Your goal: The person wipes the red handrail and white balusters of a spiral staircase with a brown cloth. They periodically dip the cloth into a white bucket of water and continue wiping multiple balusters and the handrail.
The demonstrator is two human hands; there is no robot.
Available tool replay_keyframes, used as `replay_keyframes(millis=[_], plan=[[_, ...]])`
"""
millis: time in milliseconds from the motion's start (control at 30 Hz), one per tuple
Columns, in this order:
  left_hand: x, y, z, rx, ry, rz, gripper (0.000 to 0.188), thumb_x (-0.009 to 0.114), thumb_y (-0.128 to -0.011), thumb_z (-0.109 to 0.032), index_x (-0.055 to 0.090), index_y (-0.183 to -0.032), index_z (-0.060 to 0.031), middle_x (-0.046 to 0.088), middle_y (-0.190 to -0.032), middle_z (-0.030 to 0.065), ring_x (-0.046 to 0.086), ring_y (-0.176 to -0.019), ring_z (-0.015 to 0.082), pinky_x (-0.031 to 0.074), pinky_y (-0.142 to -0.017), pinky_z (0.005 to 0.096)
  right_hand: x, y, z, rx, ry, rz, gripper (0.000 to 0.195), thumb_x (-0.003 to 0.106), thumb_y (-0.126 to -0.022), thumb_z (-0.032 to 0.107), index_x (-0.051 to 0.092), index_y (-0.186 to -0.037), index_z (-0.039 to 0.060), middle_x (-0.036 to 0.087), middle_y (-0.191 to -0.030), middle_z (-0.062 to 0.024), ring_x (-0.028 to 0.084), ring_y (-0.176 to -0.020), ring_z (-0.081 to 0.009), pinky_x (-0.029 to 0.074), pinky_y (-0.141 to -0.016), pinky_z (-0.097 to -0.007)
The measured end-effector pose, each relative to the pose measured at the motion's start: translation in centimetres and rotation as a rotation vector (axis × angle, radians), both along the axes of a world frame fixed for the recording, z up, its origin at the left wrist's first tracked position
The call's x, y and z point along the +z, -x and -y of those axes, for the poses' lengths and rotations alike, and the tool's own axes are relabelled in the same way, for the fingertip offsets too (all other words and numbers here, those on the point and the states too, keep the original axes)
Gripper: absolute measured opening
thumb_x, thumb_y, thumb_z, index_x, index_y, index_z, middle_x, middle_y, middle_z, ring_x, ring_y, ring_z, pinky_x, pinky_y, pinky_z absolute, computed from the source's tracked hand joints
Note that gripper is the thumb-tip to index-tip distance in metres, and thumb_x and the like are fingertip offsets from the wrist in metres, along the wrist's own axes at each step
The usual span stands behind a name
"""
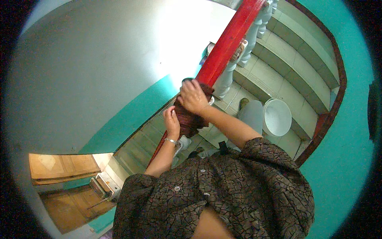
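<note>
A dark maroon cloth (191,121) is draped over the red stair handrail (225,44). My right hand (193,97) lies on top of the cloth at the rail, its fingers bent over the fabric. Lower down, my left hand (172,121), with a bracelet at the wrist, is at the cloth's left edge, fingers curled upward; whether it grips the fabric cannot be told. The rail's surface under the cloth is hidden.
Pale balusters (225,80) stand under the rail. To the right, tiled steps (277,56) curve along a green wall (355,119), with a whitish plastic bucket (277,117) on them. More stairs (140,143) descend at the left, near wooden doors (65,165).
</note>
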State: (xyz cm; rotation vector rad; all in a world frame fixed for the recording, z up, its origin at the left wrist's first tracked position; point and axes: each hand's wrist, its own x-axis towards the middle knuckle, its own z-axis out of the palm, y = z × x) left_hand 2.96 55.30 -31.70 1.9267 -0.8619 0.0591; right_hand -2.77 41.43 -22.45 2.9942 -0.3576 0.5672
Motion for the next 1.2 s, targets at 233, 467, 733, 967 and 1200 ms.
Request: replay_keyframes(millis=[233,467,733,967,1200], plan=[[-1.8,0.1,-5.0,0.079,-0.148,-0.039,0.017,0.041,-0.086,-0.009,0.049,-0.099,0.0004,0.05,-0.096,0.0151,0.047,-0.093,0.0301,0.038,-0.082,0.0359,-6.1,1.7,-5.6,0.342,-0.285,0.242,0.026,0.054,-0.074,0.021,0.055,-0.094,0.0048,0.052,-0.098,-0.0098,0.048,-0.094,-0.0263,0.036,-0.084,-0.0391],[0.9,2.1,-6.7,0.059,0.014,-0.295,0.02,0.041,-0.088,-0.017,0.051,-0.096,-0.0009,0.053,-0.093,0.0102,0.05,-0.087,0.021,0.038,-0.081,0.0311,-8.4,9.0,-5.7,-0.069,-1.159,0.376,0.014,0.058,-0.077,0.014,0.051,-0.084,0.0038,0.052,-0.078,-0.0075,0.05,-0.075,-0.0195,0.042,-0.07,-0.0309],[5.7,1.8,3.3,-0.06,0.052,-0.106,0.023,0.043,-0.087,-0.016,0.049,-0.102,-0.0004,0.052,-0.102,0.0134,0.049,-0.095,0.025,0.037,-0.085,0.0328,-8.7,8.3,2.1,-0.424,-1.169,0.863,0.025,0.052,-0.08,0.014,0.049,-0.1,-0.0006,0.051,-0.1,-0.0155,0.049,-0.093,-0.0267,0.037,-0.085,-0.0337],[4.3,1.5,5.0,-0.187,-0.128,-0.033,0.035,0.044,-0.086,-0.022,0.044,-0.115,-0.0027,0.048,-0.108,0.0157,0.045,-0.102,0.0299,0.036,-0.088,0.0371,-13.0,8.0,0.3,-0.347,-0.853,0.647,0.042,0.046,-0.076,0.003,0.039,-0.118,-0.0012,0.033,-0.129,-0.0167,0.031,-0.119,-0.0327,0.023,-0.101,-0.0374],[4.3,1.9,5.6,-0.118,-0.165,0.052,0.035,0.044,-0.085,-0.018,0.042,-0.115,-0.001,0.048,-0.108,0.0171,0.045,-0.099,0.0321,0.035,-0.087,0.0391,-9.7,6.8,7.5,-0.03,-1.347,0.357,0.035,0.036,-0.079,0.013,0.053,-0.106,0.0002,0.051,-0.114,-0.0156,0.046,-0.108,-0.0293,0.032,-0.095,-0.0338]])
